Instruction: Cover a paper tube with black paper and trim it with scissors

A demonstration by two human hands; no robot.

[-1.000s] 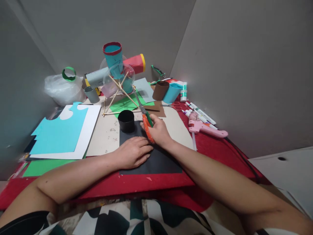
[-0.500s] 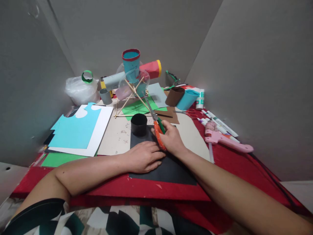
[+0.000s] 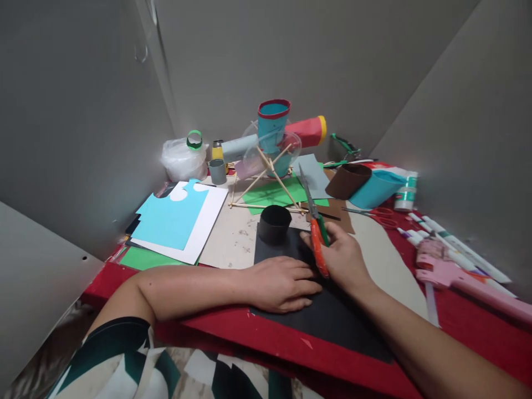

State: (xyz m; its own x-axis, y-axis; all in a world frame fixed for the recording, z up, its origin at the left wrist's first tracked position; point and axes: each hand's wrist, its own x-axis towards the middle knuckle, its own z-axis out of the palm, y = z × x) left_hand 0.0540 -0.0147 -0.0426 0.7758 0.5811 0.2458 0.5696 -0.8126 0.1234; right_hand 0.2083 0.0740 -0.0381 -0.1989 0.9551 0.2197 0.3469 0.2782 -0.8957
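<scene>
My left hand (image 3: pixel 282 284) lies flat, palm down, on a black paper sheet (image 3: pixel 328 316) spread on the red table cover (image 3: pixel 233 327). Beside it my right hand (image 3: pixel 343 260) grips orange and green handled scissors (image 3: pixel 316 233), their blades pointing away from me. A short black paper cylinder (image 3: pixel 274 223) stands at the sheet's far corner, just ahead of both hands.
A stick-and-cup paper model (image 3: pixel 272 147) stands at the back. Blue and white sheets (image 3: pixel 178 216) lie left, brown (image 3: pixel 347 182) and blue cups (image 3: pixel 376 189), red scissors (image 3: pixel 374 213), markers (image 3: pixel 453 244) and a pink glue gun (image 3: pixel 461 274) right. Grey walls close in.
The view has swung left, so everything sits further right in frame. Both hands keep their hold and place on the black sheet.
</scene>
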